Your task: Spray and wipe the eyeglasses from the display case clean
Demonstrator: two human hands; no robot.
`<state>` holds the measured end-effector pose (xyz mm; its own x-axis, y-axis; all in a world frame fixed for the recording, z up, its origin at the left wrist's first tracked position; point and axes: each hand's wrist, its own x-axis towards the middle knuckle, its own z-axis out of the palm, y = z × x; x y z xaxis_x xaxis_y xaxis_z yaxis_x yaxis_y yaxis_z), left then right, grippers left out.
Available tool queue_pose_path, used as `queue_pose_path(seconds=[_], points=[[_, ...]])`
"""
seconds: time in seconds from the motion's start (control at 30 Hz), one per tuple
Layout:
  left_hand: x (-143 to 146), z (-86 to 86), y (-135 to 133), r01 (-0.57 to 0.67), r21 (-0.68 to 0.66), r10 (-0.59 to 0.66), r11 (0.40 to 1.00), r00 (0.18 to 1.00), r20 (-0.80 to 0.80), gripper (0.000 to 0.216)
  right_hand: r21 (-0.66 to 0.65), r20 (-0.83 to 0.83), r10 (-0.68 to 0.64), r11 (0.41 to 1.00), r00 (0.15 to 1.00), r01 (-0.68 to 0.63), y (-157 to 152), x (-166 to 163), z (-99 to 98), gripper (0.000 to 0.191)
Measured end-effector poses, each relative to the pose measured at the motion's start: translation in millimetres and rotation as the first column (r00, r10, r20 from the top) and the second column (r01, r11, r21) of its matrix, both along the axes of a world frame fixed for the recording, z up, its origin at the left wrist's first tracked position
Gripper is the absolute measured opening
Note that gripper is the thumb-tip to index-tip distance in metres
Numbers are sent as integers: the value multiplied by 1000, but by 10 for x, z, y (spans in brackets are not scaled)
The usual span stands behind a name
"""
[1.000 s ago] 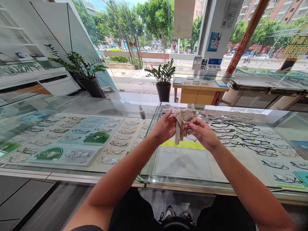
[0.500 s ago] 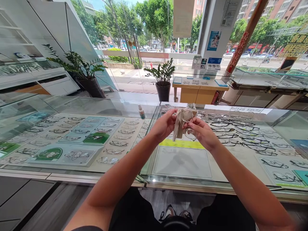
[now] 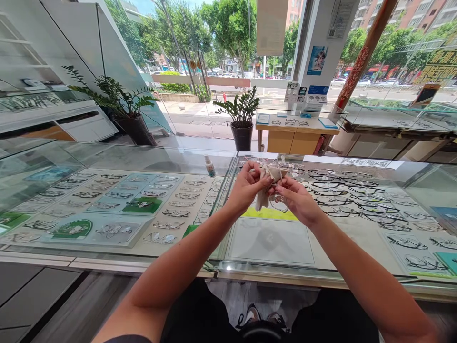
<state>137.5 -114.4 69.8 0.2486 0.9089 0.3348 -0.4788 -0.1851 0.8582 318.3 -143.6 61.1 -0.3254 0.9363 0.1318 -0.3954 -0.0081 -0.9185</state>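
On your far left, a large potted plant (image 3: 121,102) stands on the floor behind the glass counter (image 3: 107,159). Under the glass on that side lie rows of display spectacles (image 3: 117,200), set out on pale and green trays. Further along, a small spray bottle (image 3: 210,166) stands upright on the counter top, just left of the seam between the two glass cases and near your left hand.

Your left hand (image 3: 246,186) is raised above the counter, its fingers closed on a beige cleaning cloth (image 3: 266,183). The cloth is bunched between your two hands, with one end hanging down below them. Your right hand (image 3: 296,200) is touching the left one, pinched shut on a pair of clear-lensed glasses (image 3: 279,200). One lens shows just below your fingertips; the upper part of the glasses is wrapped in the cloth, so the frame is mostly hidden. Both are held in the air over the middle of the counter, above a yellow-green strip (image 3: 267,214) and a pale blank mat (image 3: 271,240) inside the case.

Behind your hands, a smaller potted plant (image 3: 242,114) stands on the floor by the window. To your right, under the glass, lie rows of dark-framed spectacles (image 3: 360,195), and past them, a wooden display table (image 3: 296,131) carries small cards and boxes.
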Motion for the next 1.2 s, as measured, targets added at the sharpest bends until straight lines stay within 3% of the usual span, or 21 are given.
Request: queue_pose_path(seconds=[0.17, 0.3, 0.47, 0.63, 0.7, 0.83, 1.0, 1.2], points=[[-19, 28, -27, 111, -74, -116, 991, 991, -71, 50, 29, 40, 12, 999, 999, -13, 3, -2, -23, 33], [-23, 4, -32, 109, -47, -114, 993, 986, -124, 41, 40, 38, 6, 999, 999, -7, 1, 6, -16, 32], [-29, -4, -56, 164, -81, -168, 983, 985, -47, 52, 31, 0, -1, 1000, 1000, 1, -20, 18, 45, 32], [-42, 115, -102, 310, -58, -309, 949, 951, 20, 80, -7, -31, -40, 999, 999, 40, -16, 46, 87, 33], [-36, 145, -104, 332, -107, -326, 937, 943, 68, 69, -2, -26, -40, 999, 999, 40, -13, 53, 94, 33], [-3, 104, -88, 226, -148, -214, 963, 973, 88, 39, 33, -5, -25, 999, 1000, 25, -14, 43, 75, 31], [10, 16, -78, 106, -101, -108, 989, 994, -13, 39, 72, 43, -3, 997, 999, 0, -2, 28, -7, 27], [-4, 24, -86, 129, -75, -132, 989, 991, -28, 44, 123, 99, -1, 992, 995, -11, 3, 23, -70, 28]])
